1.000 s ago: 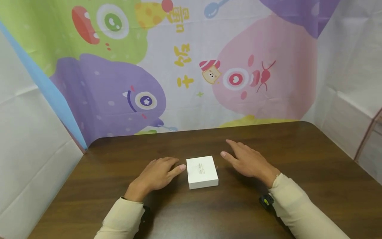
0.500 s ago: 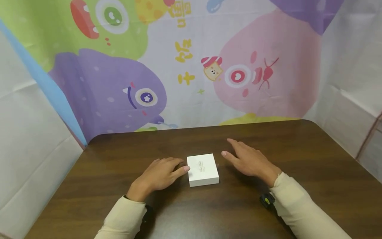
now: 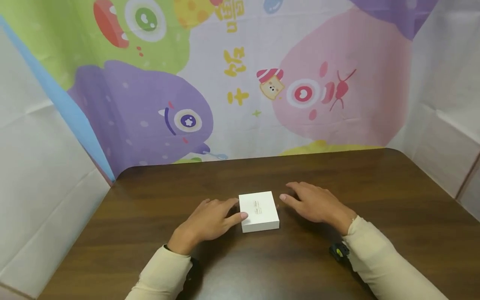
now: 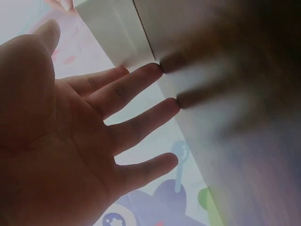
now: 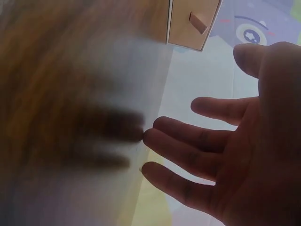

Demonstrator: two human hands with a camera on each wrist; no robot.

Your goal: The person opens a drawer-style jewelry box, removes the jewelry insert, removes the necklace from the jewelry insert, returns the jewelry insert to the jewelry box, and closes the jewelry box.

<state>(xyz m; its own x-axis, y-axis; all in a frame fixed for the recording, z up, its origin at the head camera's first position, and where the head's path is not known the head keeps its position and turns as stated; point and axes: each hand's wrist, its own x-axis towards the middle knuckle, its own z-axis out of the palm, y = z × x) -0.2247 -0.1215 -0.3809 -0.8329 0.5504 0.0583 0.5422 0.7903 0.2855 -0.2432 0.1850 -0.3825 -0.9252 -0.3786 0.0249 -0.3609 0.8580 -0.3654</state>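
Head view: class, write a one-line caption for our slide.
A left hand and a right hand flank a white box on a brown table before a cartoon backdrop.

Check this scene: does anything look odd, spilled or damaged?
The cartoon backdrop behind the table looks hung sideways: the purple monster's mouth sits beside its eye, not below. Nothing looks spilled, and the white box shows no damage.

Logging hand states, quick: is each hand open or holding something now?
Left hand: open, close beside the white box.
Right hand: open, holding nothing.
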